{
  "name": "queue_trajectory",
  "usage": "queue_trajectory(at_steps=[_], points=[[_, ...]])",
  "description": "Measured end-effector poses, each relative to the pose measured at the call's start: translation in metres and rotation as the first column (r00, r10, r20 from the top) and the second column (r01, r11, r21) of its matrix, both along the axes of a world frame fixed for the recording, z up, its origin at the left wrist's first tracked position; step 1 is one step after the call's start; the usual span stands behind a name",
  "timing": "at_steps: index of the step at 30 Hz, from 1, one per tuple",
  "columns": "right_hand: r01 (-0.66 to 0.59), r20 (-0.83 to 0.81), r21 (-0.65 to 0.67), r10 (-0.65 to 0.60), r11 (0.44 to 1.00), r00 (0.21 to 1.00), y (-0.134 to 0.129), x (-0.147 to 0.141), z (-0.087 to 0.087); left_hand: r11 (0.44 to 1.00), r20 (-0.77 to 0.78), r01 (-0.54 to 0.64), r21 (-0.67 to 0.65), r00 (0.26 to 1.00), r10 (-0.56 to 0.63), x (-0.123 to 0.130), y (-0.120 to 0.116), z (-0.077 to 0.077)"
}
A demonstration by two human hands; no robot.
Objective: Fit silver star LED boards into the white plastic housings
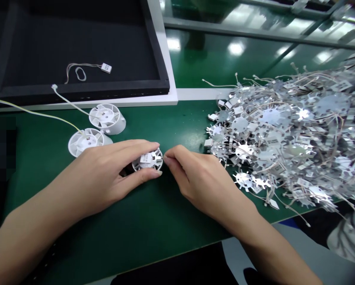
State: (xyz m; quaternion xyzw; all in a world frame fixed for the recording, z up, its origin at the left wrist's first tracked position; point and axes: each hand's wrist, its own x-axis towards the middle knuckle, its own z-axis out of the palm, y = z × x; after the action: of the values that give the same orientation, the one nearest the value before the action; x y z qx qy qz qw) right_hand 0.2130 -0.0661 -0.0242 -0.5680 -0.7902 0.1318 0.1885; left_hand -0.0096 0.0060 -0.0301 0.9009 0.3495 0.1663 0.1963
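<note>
My left hand [106, 170] grips a round white plastic housing [148, 159] between thumb and fingers, low over the green bench. Inside the housing's ring sits a shiny metal plate with a small white block on it. My right hand [192, 174] is at the housing's right edge, thumb and index finger pinched together. Whatever lies in that pinch is too small to make out. Two more white housings, one farther back [107, 118] and one nearer [86, 141], stand just beyond my left hand, each with a thin wire and connector running off leftward.
A large heap of star-shaped metal plates with wires [269, 134] covers the bench's right side. At the back left stands a black tray with a white border [112, 101]; a small white block with wires [106, 68] lies in it. Metal rails [239, 32] cross the back.
</note>
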Motion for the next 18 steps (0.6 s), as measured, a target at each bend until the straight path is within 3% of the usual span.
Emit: queue_trajectory(at_steps=[7, 18], points=[[-0.01, 0.075, 0.057, 0.006, 0.998, 0.997, 0.0019, 0.0013, 0.0025, 0.999, -0.025, 0.002, -0.046, 1.0, -0.003, 0.0014, -0.0013, 0.0046], [-0.018, 0.072, -0.039, 0.021, 0.999, 0.997, 0.0001, 0.0017, 0.0048, 0.994, -0.009, 0.021, -0.112, 1.0, -0.022, -0.0024, 0.0035, 0.004]])
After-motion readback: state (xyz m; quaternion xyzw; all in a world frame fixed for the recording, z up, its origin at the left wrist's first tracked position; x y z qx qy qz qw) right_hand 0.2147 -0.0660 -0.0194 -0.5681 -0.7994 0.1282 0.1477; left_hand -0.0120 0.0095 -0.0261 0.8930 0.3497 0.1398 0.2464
